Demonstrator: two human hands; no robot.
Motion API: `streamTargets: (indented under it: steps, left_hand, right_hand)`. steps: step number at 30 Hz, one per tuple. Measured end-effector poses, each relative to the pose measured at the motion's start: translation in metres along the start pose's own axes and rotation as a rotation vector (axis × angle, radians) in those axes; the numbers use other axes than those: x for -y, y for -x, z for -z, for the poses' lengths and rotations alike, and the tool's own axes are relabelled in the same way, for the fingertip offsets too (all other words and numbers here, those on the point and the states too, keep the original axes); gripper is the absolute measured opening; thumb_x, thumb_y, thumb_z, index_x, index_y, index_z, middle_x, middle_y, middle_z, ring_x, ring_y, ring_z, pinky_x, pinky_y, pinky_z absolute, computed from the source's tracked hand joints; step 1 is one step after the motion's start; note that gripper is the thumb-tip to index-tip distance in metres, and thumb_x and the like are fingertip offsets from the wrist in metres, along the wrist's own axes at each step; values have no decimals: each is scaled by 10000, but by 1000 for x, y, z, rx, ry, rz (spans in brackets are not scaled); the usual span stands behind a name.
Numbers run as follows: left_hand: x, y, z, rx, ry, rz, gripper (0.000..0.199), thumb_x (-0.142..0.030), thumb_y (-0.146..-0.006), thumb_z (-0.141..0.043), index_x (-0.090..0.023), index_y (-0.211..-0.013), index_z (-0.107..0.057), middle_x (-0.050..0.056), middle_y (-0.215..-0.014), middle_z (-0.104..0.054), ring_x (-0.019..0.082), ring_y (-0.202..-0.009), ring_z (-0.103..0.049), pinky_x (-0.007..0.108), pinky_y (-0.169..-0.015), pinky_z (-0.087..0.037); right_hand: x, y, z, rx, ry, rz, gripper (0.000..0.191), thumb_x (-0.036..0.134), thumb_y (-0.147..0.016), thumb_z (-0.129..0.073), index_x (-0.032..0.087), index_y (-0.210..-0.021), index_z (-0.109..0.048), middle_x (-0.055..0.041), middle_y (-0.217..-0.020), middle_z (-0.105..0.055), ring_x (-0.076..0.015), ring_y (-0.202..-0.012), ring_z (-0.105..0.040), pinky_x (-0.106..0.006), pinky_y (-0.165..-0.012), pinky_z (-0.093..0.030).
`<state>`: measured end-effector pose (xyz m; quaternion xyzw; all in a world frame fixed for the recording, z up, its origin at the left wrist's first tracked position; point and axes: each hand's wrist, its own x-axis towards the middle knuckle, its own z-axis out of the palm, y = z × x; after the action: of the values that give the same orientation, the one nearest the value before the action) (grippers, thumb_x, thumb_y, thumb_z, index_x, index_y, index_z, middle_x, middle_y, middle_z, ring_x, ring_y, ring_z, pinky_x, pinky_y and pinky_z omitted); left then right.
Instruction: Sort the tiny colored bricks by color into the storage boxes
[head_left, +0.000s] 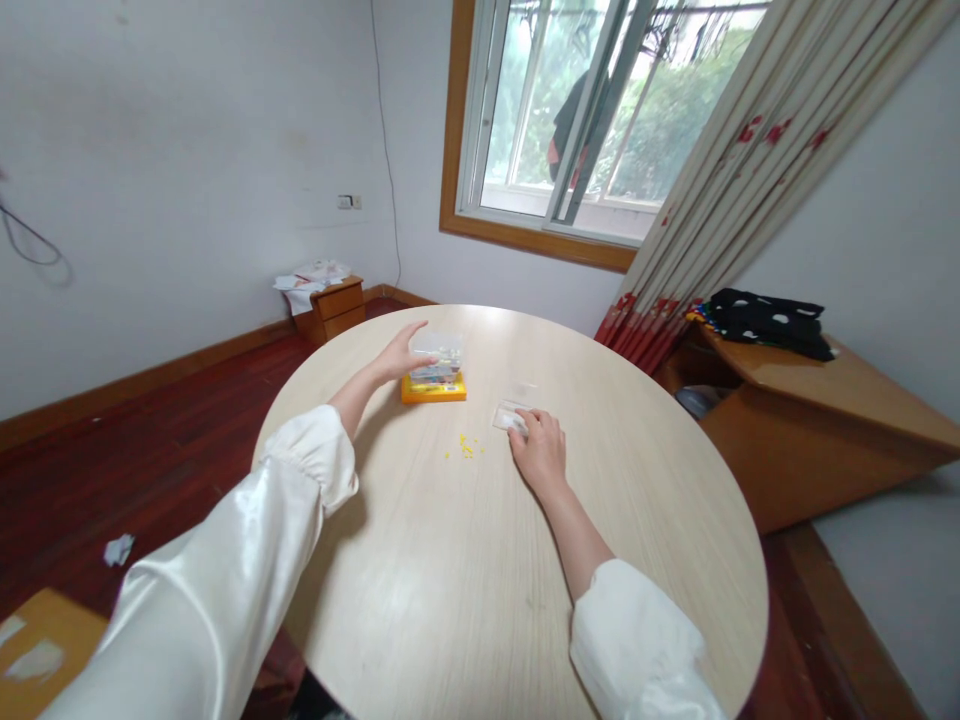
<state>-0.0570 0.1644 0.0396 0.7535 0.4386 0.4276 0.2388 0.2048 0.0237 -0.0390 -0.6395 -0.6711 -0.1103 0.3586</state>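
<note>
A clear plastic box [439, 358] with small pieces in it stands on a yellow base [435, 393] towards the back of the table. My left hand [403, 355] is at the box's left side, its thumb and fingers spread apart. To the right lies a small clear case [507, 416] with its lid up, and the fingertips of my right hand [538, 445] are at its edge; whether they pinch something is too small to tell. Several tiny yellow pieces [466, 447] are scattered on the tabletop between my hands.
The round, pale wooden table [450, 560] fills the middle of the view. A wooden cabinet [847, 400] with a dark cloth [772, 318] on it stands at the right. Papers lie on a small drawer unit [337, 305] beyond the table, back left.
</note>
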Motion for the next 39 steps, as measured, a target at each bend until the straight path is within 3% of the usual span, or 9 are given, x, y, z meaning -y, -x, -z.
streamTargets:
  steps: [3,7,10,13,19,27,31,36,39]
  left_hand:
    - [0,-9,1,100,6,38,560,-274,-586,-739,-148,-1110,-588,100,-1171,-585,264,-1127,-511,411,-1010,-352]
    - [-19,-5,-1,-63,-92,14,454,-269,-560,-763,-140,-976,-635,87,-1046,-603,245,-1008,-545,400,-950,-396]
    - [-44,16,-10,-128,-74,-67,468,-289,-582,-759,-154,-1008,-622,83,-1060,-581,220,-964,-550,377,-908,-426]
    - [-65,52,-30,11,52,-102,593,-285,-564,-776,-156,-1110,-582,94,-1110,-588,230,-995,-550,369,-896,-435]
    - [-70,104,-66,221,415,103,709,-243,-573,-767,-125,-1220,-502,95,-1034,-614,194,-882,-593,359,-834,-467]
    - [-61,106,-61,277,657,111,779,-239,-558,-803,-136,-1255,-471,99,-1042,-597,184,-928,-580,349,-871,-451]
    - [-61,107,-61,273,640,70,781,-250,-568,-803,-163,-1270,-471,93,-1054,-586,197,-972,-569,370,-904,-442]
    - [-65,116,-63,347,552,-47,869,-164,-541,-805,-218,-1321,-425,68,-1037,-566,186,-979,-564,393,-952,-424]
    - [-68,119,-64,345,512,-109,896,-139,-561,-788,-266,-1349,-383,75,-1087,-553,198,-1050,-549,404,-975,-417]
  right_hand:
    - [3,-1,3,-10,-18,-13,283,247,-833,-490,169,-1075,-615,-130,-1031,-600,-266,-960,-500,-402,-787,-401]
    - [10,-4,10,-50,-108,0,300,250,-858,-461,155,-1113,-588,-136,-1042,-604,-266,-976,-506,-431,-829,-421]
    - [20,-6,17,-135,-246,93,370,296,-869,-471,168,-1212,-528,-141,-1118,-575,-259,-1062,-494,-458,-914,-411]
    - [33,-4,24,-159,-340,212,488,368,-857,-514,207,-1312,-446,-142,-1267,-494,-261,-1222,-420,-484,-1006,-367]
    - [41,4,31,109,-404,389,444,379,-908,-431,198,-1311,-481,-138,-1289,-539,-245,-1265,-437,-474,-1037,-385]
    - [42,3,32,217,-354,418,443,358,-938,-347,125,-1269,-528,-169,-1266,-570,-241,-1202,-515,-447,-1015,-424]
    - [44,1,30,136,-416,366,429,402,-929,-350,147,-1176,-592,-147,-1204,-617,-232,-1141,-562,-415,-978,-451]
    - [34,0,31,18,-563,-5,456,453,-939,-277,180,-859,-633,-58,-718,-693,-176,-699,-668,-311,-701,-527]
    - [30,-1,32,-27,-706,-113,403,502,-902,-362,186,-827,-600,-28,-700,-662,-160,-685,-651,-299,-696,-521]
